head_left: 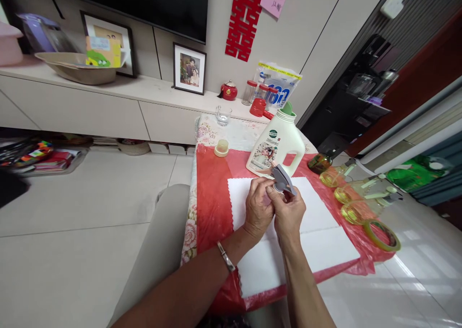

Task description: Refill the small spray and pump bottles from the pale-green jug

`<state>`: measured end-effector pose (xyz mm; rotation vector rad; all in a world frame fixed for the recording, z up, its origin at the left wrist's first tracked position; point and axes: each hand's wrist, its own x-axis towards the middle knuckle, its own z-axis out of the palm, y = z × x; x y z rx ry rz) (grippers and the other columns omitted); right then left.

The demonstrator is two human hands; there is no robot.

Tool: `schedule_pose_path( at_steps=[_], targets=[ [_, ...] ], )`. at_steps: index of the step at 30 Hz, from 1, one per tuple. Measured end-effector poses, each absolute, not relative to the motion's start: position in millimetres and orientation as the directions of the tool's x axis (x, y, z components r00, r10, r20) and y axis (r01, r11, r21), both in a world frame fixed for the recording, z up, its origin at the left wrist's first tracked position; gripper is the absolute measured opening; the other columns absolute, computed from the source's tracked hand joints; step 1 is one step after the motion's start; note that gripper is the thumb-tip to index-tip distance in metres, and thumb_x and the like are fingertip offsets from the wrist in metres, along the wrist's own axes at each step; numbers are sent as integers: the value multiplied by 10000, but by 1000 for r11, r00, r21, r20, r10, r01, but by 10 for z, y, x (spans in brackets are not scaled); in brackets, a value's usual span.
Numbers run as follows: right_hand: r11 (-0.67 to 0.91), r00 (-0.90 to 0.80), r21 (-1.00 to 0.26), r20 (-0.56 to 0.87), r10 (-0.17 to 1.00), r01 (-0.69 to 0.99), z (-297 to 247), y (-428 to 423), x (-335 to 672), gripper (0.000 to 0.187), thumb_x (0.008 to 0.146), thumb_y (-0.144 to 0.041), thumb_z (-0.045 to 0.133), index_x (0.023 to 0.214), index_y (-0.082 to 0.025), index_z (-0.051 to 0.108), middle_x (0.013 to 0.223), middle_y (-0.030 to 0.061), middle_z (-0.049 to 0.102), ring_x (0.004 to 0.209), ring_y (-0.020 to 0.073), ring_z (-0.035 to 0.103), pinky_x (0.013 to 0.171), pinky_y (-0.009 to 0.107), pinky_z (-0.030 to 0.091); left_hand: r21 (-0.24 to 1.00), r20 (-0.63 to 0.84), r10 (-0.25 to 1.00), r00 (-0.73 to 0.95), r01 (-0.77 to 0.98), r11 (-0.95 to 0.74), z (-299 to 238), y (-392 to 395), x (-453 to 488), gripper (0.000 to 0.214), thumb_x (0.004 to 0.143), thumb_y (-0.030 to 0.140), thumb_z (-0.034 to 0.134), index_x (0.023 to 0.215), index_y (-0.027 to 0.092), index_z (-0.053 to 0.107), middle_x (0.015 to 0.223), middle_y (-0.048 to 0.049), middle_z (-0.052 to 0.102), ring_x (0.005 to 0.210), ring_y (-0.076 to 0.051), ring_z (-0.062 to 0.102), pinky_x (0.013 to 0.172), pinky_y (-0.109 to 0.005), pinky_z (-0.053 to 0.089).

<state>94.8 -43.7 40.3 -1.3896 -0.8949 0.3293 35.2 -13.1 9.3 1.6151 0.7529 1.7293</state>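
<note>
Both hands meet over a white cloth (317, 222) on the red table cover (212, 193). My left hand (257, 205) and my right hand (288, 211) are closed together on a small grey spray-pump head (282, 180), which sticks up between the fingers. Just beyond them a white detergent jug (277, 145) with a green top stands upright. Its pale cap (221, 147) lies apart on the table, to the left.
Several empty clear bottles (357, 195) and a tape roll (381, 235) lie on the table's right edge. A glass (223, 115) stands at the far end. Behind is a low cabinet (108, 102) with photo frames, jars and a red teapot (228, 91).
</note>
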Motion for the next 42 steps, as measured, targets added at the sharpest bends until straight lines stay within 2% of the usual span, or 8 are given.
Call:
schedule_pose_path(
  at_steps=[4,7,15,18,22,32,38,42],
  targets=[
    [234,583,-930,361,728,283,371,-477,958,465,722,-466,775,1024,-135,652,1013,82,673,880,175,608,831,324,494,779,623,782,-19,-77,-623,100,-133,343,252,885,149,566,1127,208,604,1104,-77,607,1054,-192,627,925,-339,548],
    [235,599,-930,362,715,282,334,-510,972,434,766,-463,740,1037,-134,664,993,73,675,844,160,597,815,318,488,781,621,784,-19,-69,-620,113,-141,340,282,861,125,586,1128,213,608,1095,-69,605,1038,-190,627,915,-332,550],
    [225,657,-937,349,668,268,375,-447,962,472,667,-431,823,979,-130,636,969,78,681,823,162,606,737,291,490,780,622,782,-31,-56,-623,133,-142,339,298,863,92,585,1130,223,603,1066,-57,593,1019,-182,623,898,-321,552],
    [221,628,-937,345,697,269,379,-469,958,472,689,-432,809,1016,-134,643,1037,90,681,886,180,625,801,320,507,780,621,783,-36,-68,-622,130,-141,341,282,879,99,578,1130,225,605,1075,-54,592,1018,-175,627,893,-312,553],
    [234,616,-935,352,705,267,346,-512,957,428,740,-472,760,987,-136,664,1003,82,686,920,189,628,871,351,502,783,618,786,-27,-68,-618,137,-151,338,306,859,110,616,1142,225,604,1081,-52,591,1019,-176,629,892,-308,554],
    [218,651,-945,326,686,243,417,-450,948,469,648,-443,823,944,-135,631,914,63,678,790,160,600,734,300,496,790,612,791,-26,-29,-612,159,-157,336,306,860,90,576,1134,220,609,1066,-59,608,1002,-185,642,887,-325,562],
    [194,616,-952,301,728,236,378,-505,981,468,684,-471,800,971,-128,661,909,62,682,795,164,601,759,312,496,805,593,805,-14,-21,-593,161,-170,338,325,847,115,634,1153,217,591,1090,-62,608,1031,-189,646,908,-324,562],
    [202,629,-954,299,717,223,358,-485,978,477,680,-454,807,1004,-134,666,992,72,691,820,159,603,772,305,494,782,623,781,-38,3,-624,133,-174,344,337,855,111,615,1175,200,555,1118,-80,622,1072,-199,632,939,-349,551]
  ],
)
